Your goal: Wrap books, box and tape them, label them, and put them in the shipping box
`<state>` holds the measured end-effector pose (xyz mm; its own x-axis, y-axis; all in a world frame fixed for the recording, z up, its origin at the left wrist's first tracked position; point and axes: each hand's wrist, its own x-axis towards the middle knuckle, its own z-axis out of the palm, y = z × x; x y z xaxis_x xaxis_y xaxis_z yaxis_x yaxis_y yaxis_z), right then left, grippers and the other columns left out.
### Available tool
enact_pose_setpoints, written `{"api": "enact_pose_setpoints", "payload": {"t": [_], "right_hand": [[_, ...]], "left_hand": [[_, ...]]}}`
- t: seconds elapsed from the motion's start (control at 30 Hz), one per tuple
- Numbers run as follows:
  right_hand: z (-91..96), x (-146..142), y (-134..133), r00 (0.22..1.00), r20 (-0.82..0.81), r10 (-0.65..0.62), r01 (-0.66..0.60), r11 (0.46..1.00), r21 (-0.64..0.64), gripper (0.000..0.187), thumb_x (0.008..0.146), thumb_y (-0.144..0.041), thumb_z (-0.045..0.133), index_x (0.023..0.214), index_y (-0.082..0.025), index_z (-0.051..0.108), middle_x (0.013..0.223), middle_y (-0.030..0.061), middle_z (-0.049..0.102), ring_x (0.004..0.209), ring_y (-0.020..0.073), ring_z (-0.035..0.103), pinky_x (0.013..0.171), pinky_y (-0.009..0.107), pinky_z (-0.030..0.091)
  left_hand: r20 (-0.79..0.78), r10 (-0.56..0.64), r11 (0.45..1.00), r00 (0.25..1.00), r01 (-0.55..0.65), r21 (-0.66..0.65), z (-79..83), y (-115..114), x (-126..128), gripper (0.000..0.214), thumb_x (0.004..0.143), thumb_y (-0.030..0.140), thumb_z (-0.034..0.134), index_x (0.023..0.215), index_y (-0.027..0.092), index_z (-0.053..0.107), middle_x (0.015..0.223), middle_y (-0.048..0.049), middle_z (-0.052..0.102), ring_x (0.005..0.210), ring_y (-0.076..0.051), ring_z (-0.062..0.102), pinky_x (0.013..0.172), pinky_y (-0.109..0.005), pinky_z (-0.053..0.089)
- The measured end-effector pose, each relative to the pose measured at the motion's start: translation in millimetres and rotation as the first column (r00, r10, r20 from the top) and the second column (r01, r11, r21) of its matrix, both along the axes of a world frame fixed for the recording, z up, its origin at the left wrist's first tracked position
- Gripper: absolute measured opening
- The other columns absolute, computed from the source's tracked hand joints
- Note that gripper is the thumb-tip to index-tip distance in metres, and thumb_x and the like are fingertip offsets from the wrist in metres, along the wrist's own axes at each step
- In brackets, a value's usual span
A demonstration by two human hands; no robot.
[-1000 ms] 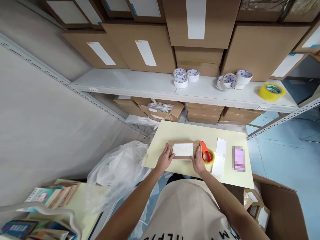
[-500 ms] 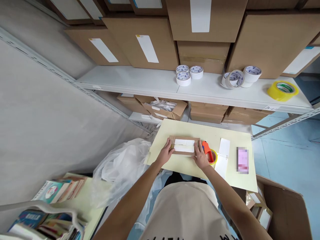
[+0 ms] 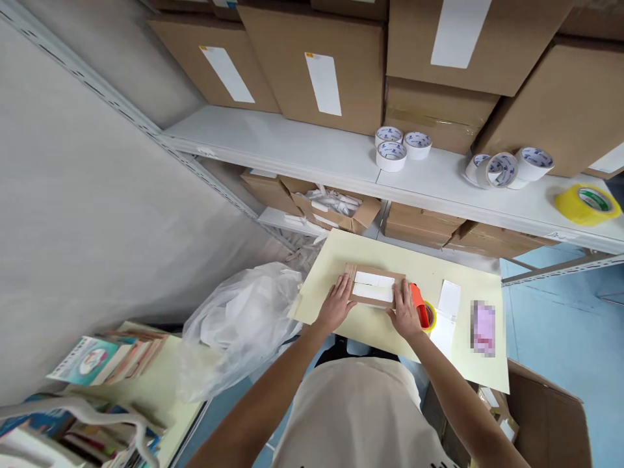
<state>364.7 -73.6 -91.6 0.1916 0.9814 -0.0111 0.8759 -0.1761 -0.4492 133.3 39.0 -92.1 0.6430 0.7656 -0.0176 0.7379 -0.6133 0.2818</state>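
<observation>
A small flat cardboard package (image 3: 373, 287) with a white label lies on the pale yellow table (image 3: 370, 250). My left hand (image 3: 336, 303) presses its left end, fingers spread on top. My right hand (image 3: 404, 312) lies on its right end, fingers flat over the label's edge. An orange tape dispenser (image 3: 421, 307) with a yellow roll sits just right of my right hand, touching the package side. White label sheets (image 3: 446, 315) lie beyond the dispenser.
A pink blurred item (image 3: 483, 328) lies at the table's right. A shelf (image 3: 302, 146) behind holds white tape rolls (image 3: 392, 153), a yellow roll (image 3: 587, 203) and big cartons. A plastic bag (image 3: 244, 325) is left, books (image 3: 92, 361) lower left, an open carton (image 3: 546, 416) lower right.
My view has swung left and down, so everything shifts right in frame. My right hand has slid from the package's near right corner up onto its right end; the left hand stays put.
</observation>
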Motion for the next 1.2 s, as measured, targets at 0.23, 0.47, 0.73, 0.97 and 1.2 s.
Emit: {"api": "enact_pose_setpoints", "payload": {"t": [0.23, 0.47, 0.73, 0.97, 1.2], "right_hand": [[6.8, -10.6, 2.4, 0.996, -0.088, -0.022, 0.032, 0.993, 0.117, 0.076, 0.084, -0.044, 0.063, 0.147, -0.014, 0.033, 0.161, 0.0208, 0.018, 0.148, 0.0364, 0.019, 0.111, 0.059, 0.035], [8.1, -29.1, -1.4, 0.982, -0.167, -0.088, 0.104, 0.99, 0.095, 0.074, 0.077, -0.031, 0.071, 0.143, -0.016, 0.04, 0.158, 0.0192, 0.027, 0.147, 0.0337, 0.025, 0.109, 0.054, 0.041], [2.0, -41.6, -7.9, 0.99, -0.08, -0.116, 0.128, 0.978, 0.166, 0.074, 0.083, -0.048, 0.064, 0.146, -0.018, 0.037, 0.16, 0.0181, 0.022, 0.149, 0.0364, 0.014, 0.112, 0.058, 0.033], [-24.3, -4.8, -47.1, 0.845, -0.095, -0.526, 0.534, 0.829, 0.167, 0.058, 0.093, -0.051, 0.039, 0.14, -0.017, 0.041, 0.138, 0.0195, 0.051, 0.134, 0.0346, 0.044, 0.1, 0.057, 0.044], [-32.4, 10.0, -31.1, 0.75, -0.103, -0.653, 0.626, 0.751, -0.21, 0.061, 0.079, -0.032, 0.056, 0.138, -0.019, 0.045, 0.087, 0.0108, 0.07, 0.076, 0.0282, 0.068, 0.072, 0.043, 0.05]], "left_hand": [[0.073, -0.037, 0.999, 0.997, 0.036, 0.011, 4.6, 6.9, -12.1, 0.063, 0.093, 0.04, 0.046, 0.151, 0.02, 0.033, 0.155, -0.015, 0.037, 0.144, -0.032, 0.032, 0.116, -0.05, 0.029], [0.161, -0.19, 0.981, 0.968, 0.181, 0.065, 21.4, 21.5, -26.6, 0.07, 0.085, 0.052, 0.057, 0.146, 0.02, 0.043, 0.152, -0.0155, 0.042, 0.143, -0.037, 0.031, 0.118, -0.058, 0.017], [0.146, -0.31, 0.951, 0.94, 0.307, 0.043, 8.7, 28.6, -20.2, 0.058, 0.092, 0.04, 0.051, 0.146, 0.023, 0.042, 0.153, -0.0131, 0.041, 0.143, -0.03, 0.035, 0.116, -0.051, 0.029], [0.179, -0.307, 0.95, 0.935, 0.311, 0.006, 3.4, 28.6, -19.8, 0.061, 0.091, 0.037, 0.053, 0.148, 0.021, 0.039, 0.153, -0.0142, 0.039, 0.144, -0.031, 0.032, 0.118, -0.053, 0.026], [0.162, -0.307, 0.949, 0.938, 0.314, -0.022, 3.5, 26.8, -20.4, 0.064, 0.092, 0.04, 0.05, 0.149, 0.016, 0.035, 0.154, -0.0167, 0.036, 0.146, -0.03, 0.029, 0.117, -0.052, 0.027]]}}
